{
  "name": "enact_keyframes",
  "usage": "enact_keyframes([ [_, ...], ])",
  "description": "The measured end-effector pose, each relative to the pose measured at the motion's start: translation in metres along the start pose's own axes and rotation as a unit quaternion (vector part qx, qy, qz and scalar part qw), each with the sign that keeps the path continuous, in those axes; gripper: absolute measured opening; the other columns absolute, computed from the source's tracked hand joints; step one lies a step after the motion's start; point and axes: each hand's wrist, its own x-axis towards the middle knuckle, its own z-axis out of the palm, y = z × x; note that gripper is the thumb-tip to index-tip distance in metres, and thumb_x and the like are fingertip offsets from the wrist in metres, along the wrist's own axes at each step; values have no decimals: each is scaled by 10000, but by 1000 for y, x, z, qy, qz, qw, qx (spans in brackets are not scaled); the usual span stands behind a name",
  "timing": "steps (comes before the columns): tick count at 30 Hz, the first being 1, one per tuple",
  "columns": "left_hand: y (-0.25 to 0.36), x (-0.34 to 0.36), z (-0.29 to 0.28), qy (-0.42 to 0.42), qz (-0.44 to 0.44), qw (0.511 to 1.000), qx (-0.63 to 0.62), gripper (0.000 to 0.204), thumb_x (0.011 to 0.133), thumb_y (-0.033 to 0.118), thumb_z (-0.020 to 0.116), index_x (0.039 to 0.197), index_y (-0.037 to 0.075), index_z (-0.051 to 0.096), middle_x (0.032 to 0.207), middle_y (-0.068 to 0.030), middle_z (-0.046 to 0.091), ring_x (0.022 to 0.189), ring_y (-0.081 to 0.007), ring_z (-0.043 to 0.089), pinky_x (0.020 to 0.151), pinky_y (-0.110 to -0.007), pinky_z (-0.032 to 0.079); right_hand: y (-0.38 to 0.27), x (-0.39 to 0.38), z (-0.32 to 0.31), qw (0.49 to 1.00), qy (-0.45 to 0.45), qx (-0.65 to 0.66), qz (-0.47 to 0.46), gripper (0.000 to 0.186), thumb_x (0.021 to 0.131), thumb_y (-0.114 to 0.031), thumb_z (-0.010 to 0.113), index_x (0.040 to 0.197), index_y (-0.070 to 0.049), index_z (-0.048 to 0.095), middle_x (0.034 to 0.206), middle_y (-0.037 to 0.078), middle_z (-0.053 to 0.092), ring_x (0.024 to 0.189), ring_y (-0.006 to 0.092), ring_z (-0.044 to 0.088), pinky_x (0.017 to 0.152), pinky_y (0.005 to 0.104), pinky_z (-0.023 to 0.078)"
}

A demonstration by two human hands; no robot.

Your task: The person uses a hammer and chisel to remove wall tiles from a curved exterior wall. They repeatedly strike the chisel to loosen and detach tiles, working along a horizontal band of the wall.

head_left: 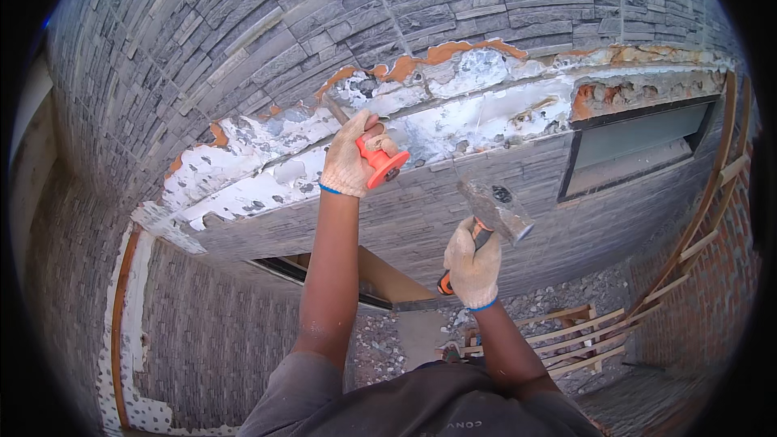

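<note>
My left hand [354, 158], in a cream knit glove with a blue cuff, is wrapped round a chisel with an orange-red hand guard [387, 168]. The chisel's shaft [333, 108] slants up and left, its tip at the broken upper edge of a white plaster strip [494, 113] on the wall. My right hand [473, 263], gloved alike, grips a hammer by its black and orange handle. The grey hammer head [498, 209] is raised below and right of the chisel, apart from it. Orange-brown material shows along the chipped edge of the grey stone-look tiles [477, 0].
A dark-framed window [635, 150] sits at the right, and another opening [283, 267] lies below the strip. Wooden ladders or frames [704, 218] lean at the right by a brick wall [720, 275]. Rubble [558, 295] covers the ground. A brown vertical strip [121, 316] runs down at the left.
</note>
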Motion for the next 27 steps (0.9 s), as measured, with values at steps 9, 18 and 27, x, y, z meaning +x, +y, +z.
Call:
enact_keyframes([
  [9, 1, 0, 33, 25, -9, 998, -50, 238, 1029, 188, 627, 1095, 6, 488, 718, -3, 415, 604, -115, 426, 573, -295, 451, -107, 20, -77, 914, 165, 257, -267, 271, 1076, -321, 508, 1092, -56, 452, 644, -18, 389, 438, 79, 351, 397, 252, 345],
  [18, -12, 6, 33, 146, 42, 986, 68, 235, 1028, 177, 617, 1078, -18, 495, 719, -6, 406, 593, -116, 405, 570, -292, 429, -9, -6, 19, 932, 60, 295, -203, 213, 1067, -215, 503, 1216, -63, 502, 767, -6, 500, 556, 115, 481, 487, 272, 411],
  [27, 8, 0, 27, 4, 14, 999, -48, 195, 1060, 198, 560, 1029, 20, 485, 688, 12, 391, 583, -111, 407, 557, -275, 420, -65, 12, -48, 967, 111, 224, -49, 196, 1060, -234, 440, 1022, -42, 459, 616, 5, 410, 435, 87, 369, 403, 275, 330],
])
